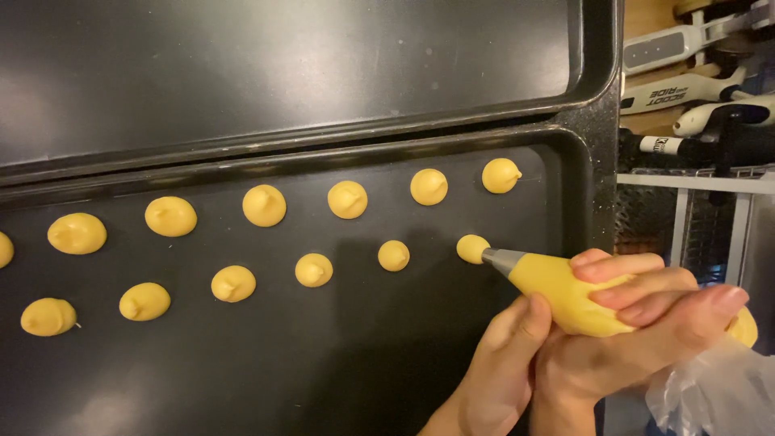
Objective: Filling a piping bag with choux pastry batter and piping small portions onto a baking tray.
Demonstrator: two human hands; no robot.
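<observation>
Both hands grip a piping bag (565, 295) of yellow batter near the right edge of the dark baking tray (363, 379); right hand (638, 323) clamps its body, left hand (504, 355) steadies beneath; the metal nozzle (502, 259) touches a fresh batter mound (472, 248) ending the lower of two rows; a second tray (282, 73) lies beyond.

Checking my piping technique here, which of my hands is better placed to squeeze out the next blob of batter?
The right hand, probably. It wraps the full body of the yellow piping bag, so it can press. The left hand only props the bag from below near the metal nozzle, which suits steering along the dark tray.
</observation>
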